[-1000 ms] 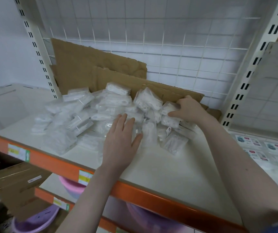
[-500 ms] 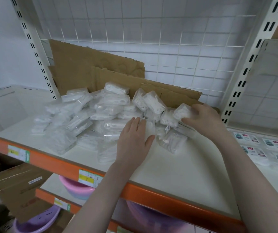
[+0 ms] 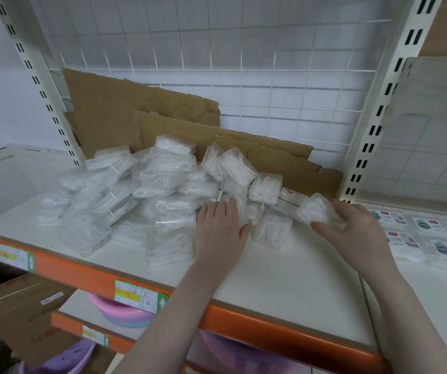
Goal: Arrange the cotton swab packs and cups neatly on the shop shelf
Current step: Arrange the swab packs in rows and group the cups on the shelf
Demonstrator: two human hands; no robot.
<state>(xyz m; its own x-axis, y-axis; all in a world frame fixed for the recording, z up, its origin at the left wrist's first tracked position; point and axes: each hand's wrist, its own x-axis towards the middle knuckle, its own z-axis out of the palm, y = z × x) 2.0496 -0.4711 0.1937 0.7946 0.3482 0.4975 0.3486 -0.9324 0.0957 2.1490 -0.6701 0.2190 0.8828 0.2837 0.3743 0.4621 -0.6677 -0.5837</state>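
A big heap of clear cotton swab packs (image 3: 146, 195) lies on the white shelf (image 3: 284, 271), in front of brown cardboard sheets (image 3: 141, 114) that lean on the wire grid back wall (image 3: 244, 63). The packs point many ways. Some lie flat with their long side running left to right. A few near the back stand tipped on edge against the cardboard. Each pack is a see-through bag or box with white swabs inside.

The left hand (image 3: 219, 233) lies flat, palm down, with straight fingers resting on packs at the front of the heap. The right hand (image 3: 352, 233) holds one small pack (image 3: 315, 209) with curled fingers and thumb, just to the right of the heap. This pack is tilted, with its top leaning to the back.

Flat labelled packets (image 3: 433, 233) lie on the next shelf to the right. Pink and purple basins (image 3: 119, 311) sit on the lower shelf, behind the orange shelf edge (image 3: 87, 276). A cardboard box (image 3: 20, 311) is low on the left.
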